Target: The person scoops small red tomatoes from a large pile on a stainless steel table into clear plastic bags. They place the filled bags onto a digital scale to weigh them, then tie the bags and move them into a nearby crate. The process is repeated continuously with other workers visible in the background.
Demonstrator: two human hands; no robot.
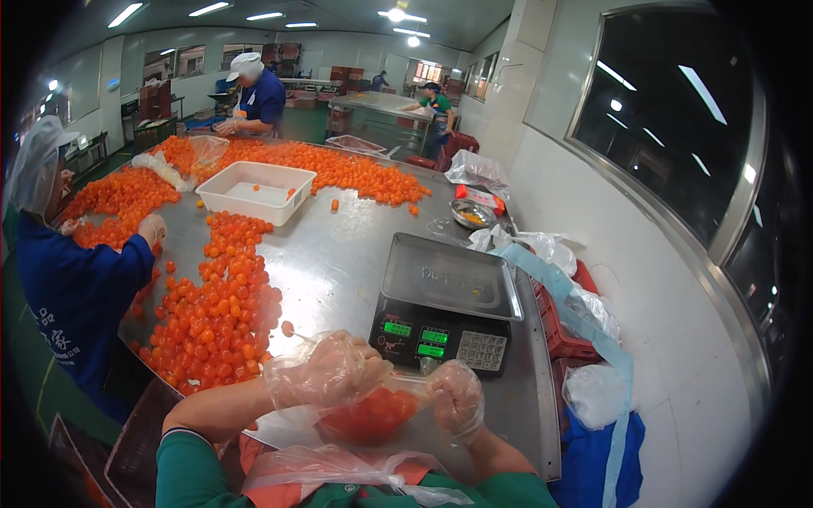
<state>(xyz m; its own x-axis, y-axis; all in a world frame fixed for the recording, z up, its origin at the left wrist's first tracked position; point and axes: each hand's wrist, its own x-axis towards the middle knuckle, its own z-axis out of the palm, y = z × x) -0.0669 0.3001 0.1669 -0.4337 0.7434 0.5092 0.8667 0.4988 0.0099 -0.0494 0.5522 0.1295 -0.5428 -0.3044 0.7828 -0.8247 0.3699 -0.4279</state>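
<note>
A clear plastic bag (371, 416) partly filled with glossy orange-red balls, which look like egg yolks, hangs between my hands at the table's near edge. My left hand (330, 372), in a clear plastic glove, is closed on the bag's upper left. Gloved the same way, my right hand (458, 401) pinches its right side. Just beyond them stands a black digital scale (440, 334) with lit green displays and a bare metal pan (453, 275). A heap of loose orange-red balls (222, 309) lies left of my left hand.
A white tub (258, 190) with a few balls stands mid-table before a long heap (339, 169). A co-worker (72, 262) reaches in from the left; another (254, 97) works at the far side. A metal bowl (472, 213) and a red crate (563, 317) are at right, beside the wall.
</note>
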